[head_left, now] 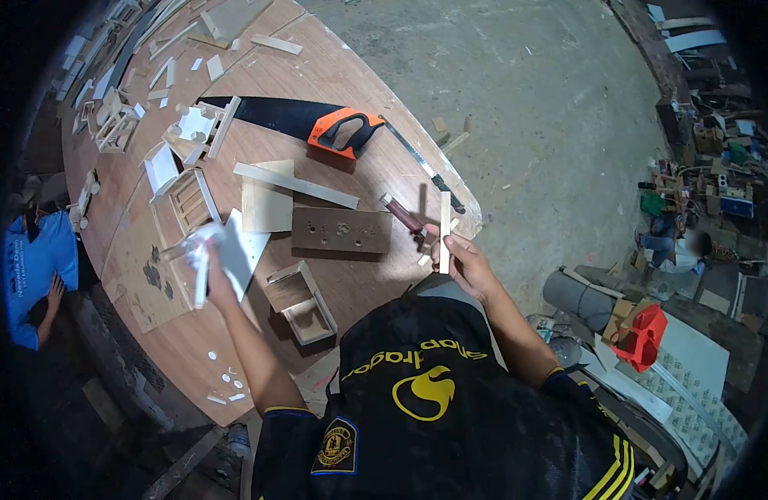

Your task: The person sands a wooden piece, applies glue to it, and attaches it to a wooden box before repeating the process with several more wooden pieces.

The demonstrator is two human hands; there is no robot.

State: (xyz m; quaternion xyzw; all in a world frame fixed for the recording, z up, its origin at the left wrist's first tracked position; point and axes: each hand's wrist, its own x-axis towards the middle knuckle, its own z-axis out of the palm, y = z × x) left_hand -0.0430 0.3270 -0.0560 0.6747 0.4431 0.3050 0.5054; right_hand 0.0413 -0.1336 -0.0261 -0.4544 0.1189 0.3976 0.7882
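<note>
My right hand (471, 265) is closed on a narrow wooden strip (445, 232), which stands nearly upright in this view near the table's edge. A second small wood piece shows by those fingers. Over the left part of the table, my left hand (220, 275) is wrapped round a whitish, see-through bottle (192, 246), smeared by motion. Below that bottle lies a thin board with dark stains (142, 262). A dark-red-handled tool (402, 215) lies just left of my right hand. Between my hands are a brown block with holes (341, 231) and a small open wooden box (301, 303).
A handsaw with an orange handle (338, 131) and a thin saw blade (421, 162) lie on the wooden table (351, 83). Wooden offcuts and small wooden frames (116, 131) crowd the far left. A person in a blue shirt (47, 258) is at the left; another sits far right.
</note>
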